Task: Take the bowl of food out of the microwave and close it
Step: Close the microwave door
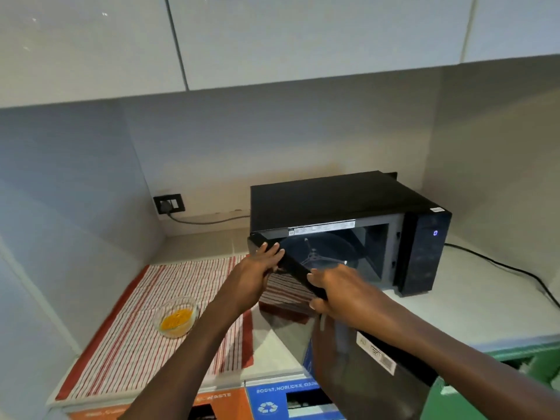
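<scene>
A black microwave [339, 198] stands on the counter with its door [303, 280] swung partly open towards me. Inside, the glass turntable [321, 253] shows with nothing on it. My left hand [257, 268] rests its fingers over the door's top edge near the hinge side. My right hand [339, 289] grips the same top edge further along, thumb underneath. A clear glass bowl [176, 316] holding yellow-orange food sits on the striped cloth to the left, apart from both hands.
A red-and-white striped cloth [136, 334] covers the counter's left part. A wall socket [169, 203] with a grey cable sits behind. A black cable [515, 271] trails right of the microwave. Orange, blue and green waste bin labels [281, 398] lie below the counter edge. Cabinets hang overhead.
</scene>
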